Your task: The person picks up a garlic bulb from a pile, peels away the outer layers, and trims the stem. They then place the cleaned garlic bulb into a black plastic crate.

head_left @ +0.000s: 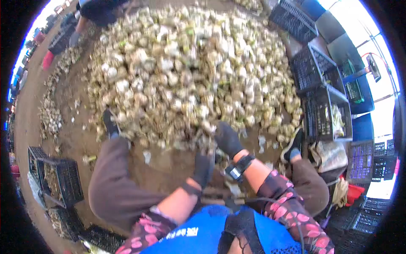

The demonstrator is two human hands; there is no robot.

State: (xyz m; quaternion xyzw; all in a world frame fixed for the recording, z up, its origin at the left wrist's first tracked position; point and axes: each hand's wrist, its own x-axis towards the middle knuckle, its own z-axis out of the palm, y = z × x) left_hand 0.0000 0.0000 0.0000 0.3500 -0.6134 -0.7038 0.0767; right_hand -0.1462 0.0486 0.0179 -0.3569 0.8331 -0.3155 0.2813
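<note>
Now right hand (228, 139) meets garlic (190, 72), left hand (204, 168) nearby; fingers' grip, bulb axes unclear.

This is an open-air produce sorting yard on a farm or at a market, not an indoor room. A huge heap of garlic bulbs (190, 67) lies straight on the bare dirt ground (72, 127). Black plastic crates (321, 67) are stacked along the heap's right edge, and another crate (63, 178) stands near its lower left. A second worker (99, 10) crouches at the heap's far edge in daylight.
</note>
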